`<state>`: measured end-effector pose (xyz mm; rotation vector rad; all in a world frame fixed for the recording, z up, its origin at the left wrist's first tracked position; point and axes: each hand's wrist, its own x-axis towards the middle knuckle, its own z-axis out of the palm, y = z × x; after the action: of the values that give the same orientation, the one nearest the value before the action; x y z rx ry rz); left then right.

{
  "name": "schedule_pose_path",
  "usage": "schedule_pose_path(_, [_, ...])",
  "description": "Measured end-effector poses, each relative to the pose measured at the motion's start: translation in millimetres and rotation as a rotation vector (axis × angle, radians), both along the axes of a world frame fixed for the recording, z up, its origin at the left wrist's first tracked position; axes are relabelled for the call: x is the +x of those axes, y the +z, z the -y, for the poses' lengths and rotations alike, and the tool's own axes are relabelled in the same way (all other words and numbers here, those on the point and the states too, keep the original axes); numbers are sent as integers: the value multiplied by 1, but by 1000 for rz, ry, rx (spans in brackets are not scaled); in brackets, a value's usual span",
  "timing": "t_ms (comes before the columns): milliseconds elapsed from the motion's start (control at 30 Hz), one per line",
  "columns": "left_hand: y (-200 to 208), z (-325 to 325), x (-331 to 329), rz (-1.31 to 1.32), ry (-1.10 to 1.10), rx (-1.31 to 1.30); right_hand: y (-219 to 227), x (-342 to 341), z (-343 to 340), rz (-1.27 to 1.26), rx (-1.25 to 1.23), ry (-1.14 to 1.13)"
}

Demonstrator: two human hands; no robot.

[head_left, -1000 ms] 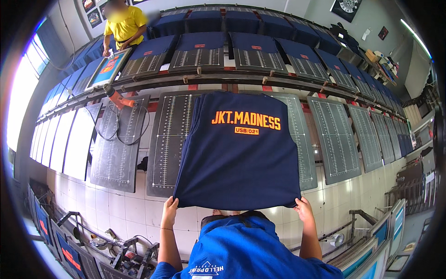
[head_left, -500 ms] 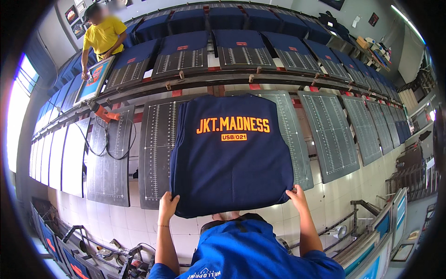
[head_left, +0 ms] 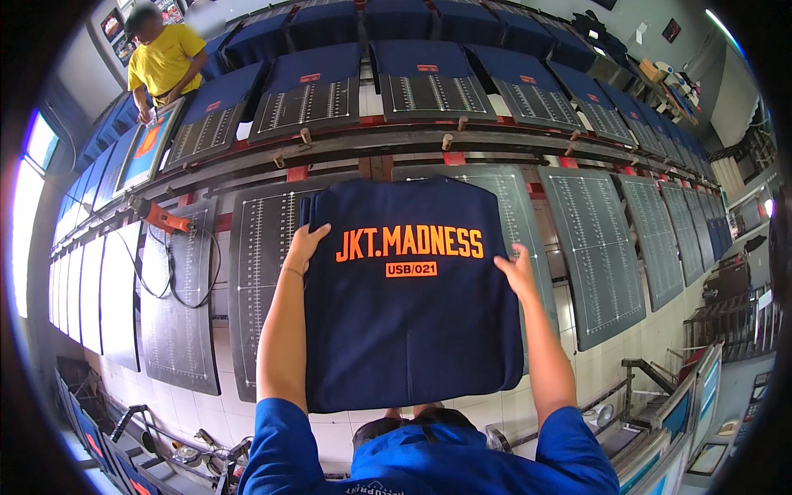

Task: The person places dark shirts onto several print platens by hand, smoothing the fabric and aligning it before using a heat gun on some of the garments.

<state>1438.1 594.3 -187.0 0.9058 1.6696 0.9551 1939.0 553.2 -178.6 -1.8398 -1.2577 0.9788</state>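
Here's the navy fabric stack (head_left: 404, 326), front and centre, spread over two dark gridded boards (head_left: 266, 313), its near edge reaching toward the wearer's waist. Whether it rests fully on those boards can't be told. And it lies squarely between the hands! Left hand (head_left: 308, 250) at its left side edge, right hand (head_left: 517, 271) at its right, neither clearly nearer, though the left sits slightly farther from the body. The stack looks about as long as it is broad, with a faint crease running away from the wearer.

The grips, then: the right has thumb and fingers spread apart at the border, not closed on the cloth. The left lays its thumb over the top, but its other fingers are partly hidden, so whether it pinches anything can't be told.

Look at that print (head_left: 410, 254): one bold line of orange capitals, crisp and legible, above an orange bar with small dark characters. On the wearer's blue shirt (head_left: 462, 466), white lettering is partly cut off.

Out to the left, an orange heat gun (head_left: 162, 218) with a dark cord lies on another board. Beyond the rail, a co-worker in yellow (head_left: 167, 62) has a hand at a framed screen (head_left: 148, 147), beside navy panels (head_left: 313, 62) bearing small red-orange labels.
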Motion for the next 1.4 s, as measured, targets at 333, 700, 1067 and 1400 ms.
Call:
schedule_pose_path(333, [-22,-63,-17,-173,45,-96,-47,11,-134,-467,-58,-40])
schedule_pose_path(700, [-18,89,-43,-405,-306,-8,-10,23,-18,137,-139,130])
schedule_pose_path(1067, [-12,219,-20,-822,109,47,-11,26,157,515,31,5])
schedule_pose_path(1400, [0,248,18,-872,61,-226,15,6,146,575,-391,54])
